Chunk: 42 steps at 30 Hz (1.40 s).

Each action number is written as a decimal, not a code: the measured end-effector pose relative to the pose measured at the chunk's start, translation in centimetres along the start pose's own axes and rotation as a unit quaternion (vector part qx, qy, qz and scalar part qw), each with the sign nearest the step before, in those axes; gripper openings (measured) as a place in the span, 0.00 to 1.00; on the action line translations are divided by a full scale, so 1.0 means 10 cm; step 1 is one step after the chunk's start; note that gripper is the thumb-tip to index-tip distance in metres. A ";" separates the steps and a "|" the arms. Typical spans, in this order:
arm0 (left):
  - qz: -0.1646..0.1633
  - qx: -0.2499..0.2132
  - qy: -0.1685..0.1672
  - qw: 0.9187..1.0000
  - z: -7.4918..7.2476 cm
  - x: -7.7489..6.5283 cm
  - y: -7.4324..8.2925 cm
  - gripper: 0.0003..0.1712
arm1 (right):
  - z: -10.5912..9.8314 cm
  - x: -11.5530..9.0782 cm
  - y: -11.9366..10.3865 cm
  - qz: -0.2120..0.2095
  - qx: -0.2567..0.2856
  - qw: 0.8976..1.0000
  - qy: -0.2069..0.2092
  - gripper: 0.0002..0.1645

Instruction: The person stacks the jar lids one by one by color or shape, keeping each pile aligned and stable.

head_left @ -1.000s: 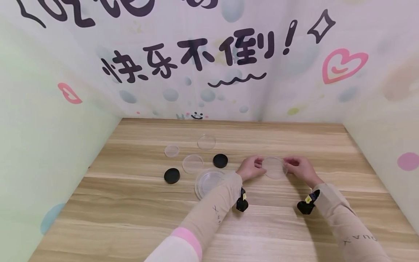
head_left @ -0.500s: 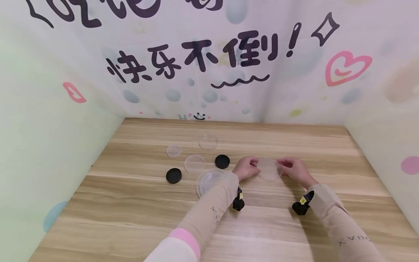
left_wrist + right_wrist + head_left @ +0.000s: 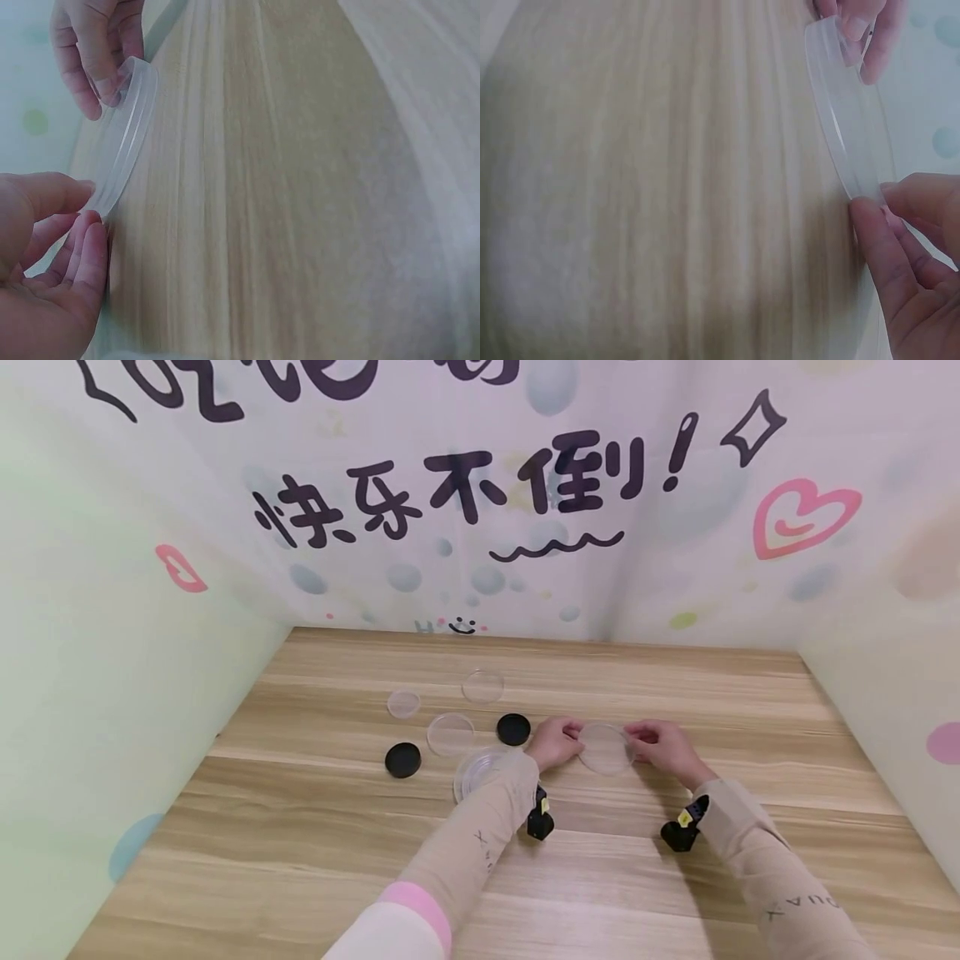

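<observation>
Pinching a clear dish (image 3: 606,749) are the left grip (image 3: 555,743) and right grip (image 3: 666,750).

Held disc (image 3: 606,749): clear, colourless. Two round caps (image 3: 402,760): black. Table (image 3: 300,860): light brown wood grain, streaked darker. Sleeves (image 3: 450,860): beige, dark lettering (image 3: 481,837); left one adds pink band (image 3: 416,906), white. Backdrop (image 3: 645,610): whitish, black characters (image 3: 470,497), pink heart (image 3: 804,520), blue-grey dots (image 3: 487,580).

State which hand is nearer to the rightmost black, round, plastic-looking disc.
Left. The left hand is just right of that disc; the right hand is farther right, at the far edge of a clear, round, plastic-looking dish.
</observation>
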<state>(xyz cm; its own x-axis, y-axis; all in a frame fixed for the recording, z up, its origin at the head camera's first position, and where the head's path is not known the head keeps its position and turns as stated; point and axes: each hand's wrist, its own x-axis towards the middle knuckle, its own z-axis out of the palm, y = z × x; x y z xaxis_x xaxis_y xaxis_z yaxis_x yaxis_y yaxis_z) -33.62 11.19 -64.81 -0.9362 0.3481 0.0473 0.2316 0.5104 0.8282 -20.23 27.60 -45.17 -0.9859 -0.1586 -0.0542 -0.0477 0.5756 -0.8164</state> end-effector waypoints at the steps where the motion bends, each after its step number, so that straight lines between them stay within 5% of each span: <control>1: -0.012 -0.003 -0.006 1.000 -0.10 -0.09 0.14 0.17 | 0.01 0.00 0.00 0.002 0.001 1.000 0.000 0.16; 7: -0.062 -0.026 -0.021 0.998 -0.92 -0.88 1.38 0.17 | 0.00 0.00 -0.04 0.020 0.005 1.000 -0.007 0.16; 11: -0.074 -0.019 -0.003 0.997 -1.13 -1.12 1.75 0.17 | -0.02 -0.01 -0.10 0.014 0.011 1.000 -0.008 0.16; 30: -0.050 -0.050 -0.005 0.997 -1.49 -1.14 1.81 0.14 | -0.08 0.02 -0.35 -0.029 0.006 1.000 -0.005 0.15; 42: -0.075 -0.146 -0.031 0.986 -1.72 -1.12 1.70 0.14 | 0.01 0.05 -0.54 -0.049 0.033 0.998 -0.022 0.16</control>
<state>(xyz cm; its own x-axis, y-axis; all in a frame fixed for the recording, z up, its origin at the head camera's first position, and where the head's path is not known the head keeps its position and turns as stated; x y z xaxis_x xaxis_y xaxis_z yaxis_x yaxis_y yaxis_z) -23.71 2.50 -41.64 -0.9342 0.3380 -0.1143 -0.0022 0.3147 0.9492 -20.49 24.31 -40.82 -0.9686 -0.2485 0.0040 -0.1321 0.5014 -0.8551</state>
